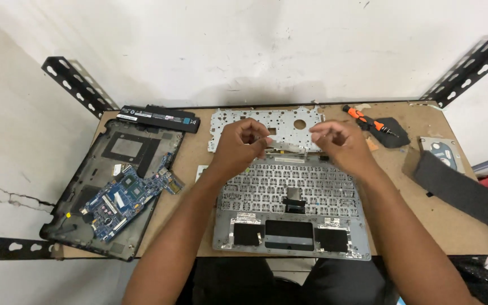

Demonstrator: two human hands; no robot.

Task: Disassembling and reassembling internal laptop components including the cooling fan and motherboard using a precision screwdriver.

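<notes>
Table (425, 226), brown board top. Palmrest (292, 226) lies underside up at centre front. Black base (94, 226) at left carries a blue board (125, 197); battery (159, 117) behind it. Metal plate (289, 121) beyond the palmrest. Left hand (235, 149) and right hand (340, 147) hover over the palmrest's far edge, fingertips pinching a thin pale strip (283, 146) between them. Screwdriver (368, 120) far right.

Bare table (199, 155) lies between the laptop base (86, 169) and keyboard deck (292, 226); screwdriver (368, 120) crowds the right.
</notes>
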